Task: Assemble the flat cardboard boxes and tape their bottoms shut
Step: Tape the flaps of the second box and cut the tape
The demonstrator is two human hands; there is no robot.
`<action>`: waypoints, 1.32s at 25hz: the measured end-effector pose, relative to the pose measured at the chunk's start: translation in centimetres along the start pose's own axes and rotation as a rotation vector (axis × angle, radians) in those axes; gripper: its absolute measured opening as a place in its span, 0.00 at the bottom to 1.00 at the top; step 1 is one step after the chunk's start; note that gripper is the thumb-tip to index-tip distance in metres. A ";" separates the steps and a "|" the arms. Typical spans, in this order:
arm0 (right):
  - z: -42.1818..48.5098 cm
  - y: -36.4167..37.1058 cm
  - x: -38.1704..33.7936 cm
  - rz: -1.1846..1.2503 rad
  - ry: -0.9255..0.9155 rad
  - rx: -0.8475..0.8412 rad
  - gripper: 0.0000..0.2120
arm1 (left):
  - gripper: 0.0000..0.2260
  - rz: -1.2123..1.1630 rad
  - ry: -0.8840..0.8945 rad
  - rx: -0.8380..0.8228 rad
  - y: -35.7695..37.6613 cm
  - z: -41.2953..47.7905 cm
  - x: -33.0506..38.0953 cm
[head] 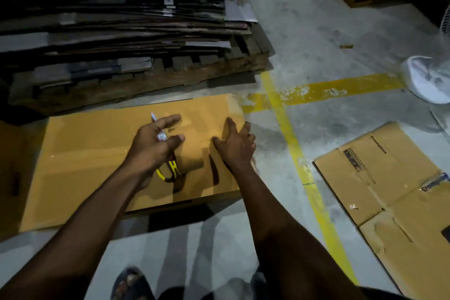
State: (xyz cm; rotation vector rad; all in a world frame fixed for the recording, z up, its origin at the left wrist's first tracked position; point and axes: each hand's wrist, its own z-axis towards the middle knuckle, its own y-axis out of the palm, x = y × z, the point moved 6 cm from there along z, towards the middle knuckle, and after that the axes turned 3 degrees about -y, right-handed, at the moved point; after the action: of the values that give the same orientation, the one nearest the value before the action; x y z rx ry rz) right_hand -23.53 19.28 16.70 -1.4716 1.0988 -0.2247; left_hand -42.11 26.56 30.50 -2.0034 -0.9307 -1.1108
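Behind flat box (97,153), loaded wooden pallet (243,62)

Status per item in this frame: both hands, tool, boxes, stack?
left hand: grips the cutter
right hand: fingers spread at the plain box's right edge, holds nothing
cutter: held, blade tip pointing away, yellow handle below the palm
plain box: flat on the floor, unassembled
printed box: flat on the floor, untouched
cardboard stack: piled flat
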 end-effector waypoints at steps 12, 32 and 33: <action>5.1 -6.4 2.3 0.912 -0.215 0.003 0.09 | 0.14 -0.094 -0.080 -0.237 13.8 15.5 2.8; 6.1 -7.7 4.4 0.862 -0.070 0.298 0.32 | 0.27 0.666 0.016 -0.547 15.3 27.3 -0.8; 6.0 -7.8 4.2 0.867 -0.074 0.303 0.31 | 0.28 0.656 0.018 -0.548 15.1 27.4 -0.9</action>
State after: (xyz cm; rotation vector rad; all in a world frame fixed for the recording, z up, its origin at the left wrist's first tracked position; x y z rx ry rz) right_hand -13.27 18.92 19.95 -0.6400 1.4655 0.2642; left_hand -18.62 40.33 15.03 -2.4530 0.0975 -1.0519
